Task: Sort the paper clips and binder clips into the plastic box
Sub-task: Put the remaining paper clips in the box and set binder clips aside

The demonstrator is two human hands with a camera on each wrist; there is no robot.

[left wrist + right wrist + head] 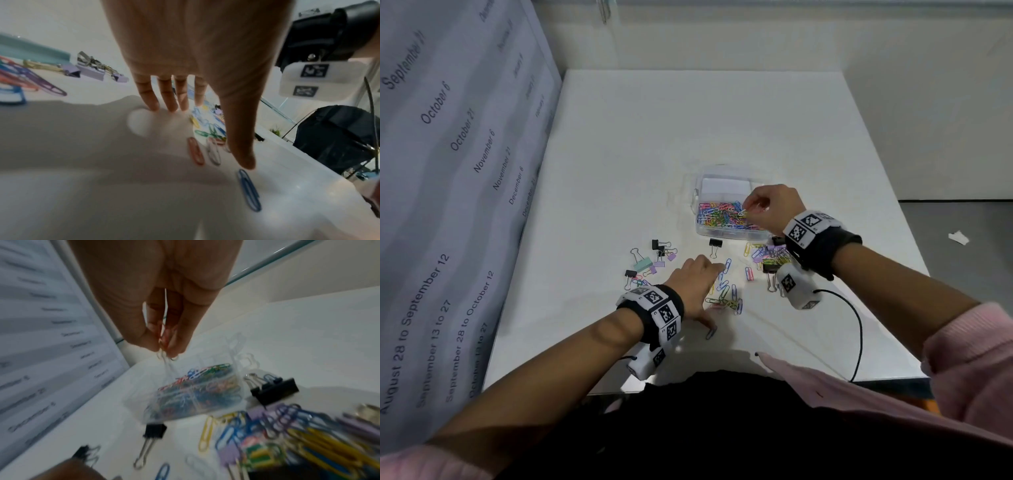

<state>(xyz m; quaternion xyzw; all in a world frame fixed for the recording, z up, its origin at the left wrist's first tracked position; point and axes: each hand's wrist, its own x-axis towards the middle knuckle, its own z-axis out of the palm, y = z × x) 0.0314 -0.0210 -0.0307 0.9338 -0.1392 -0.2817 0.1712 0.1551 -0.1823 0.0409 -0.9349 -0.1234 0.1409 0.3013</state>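
Observation:
A clear plastic box (726,186) stands mid-table; its near compartment holds several coloured paper clips (722,216), also seen in the right wrist view (195,391). My right hand (745,213) hovers over that compartment and pinches a few paper clips (165,344) between thumb and fingertips. My left hand (709,291) lies spread with straight fingers on the table among loose paper clips (727,291); its thumb points at a blue paper clip (248,190). Binder clips (654,260) lie left of it, and a black binder clip (715,244) sits before the box.
A mixed pile of paper and binder clips (770,255) lies under my right wrist. A printed calendar sheet (448,171) walls the left side. A black cable (858,335) runs to the white table's (688,120) front edge. A paper scrap (958,237) lies far right.

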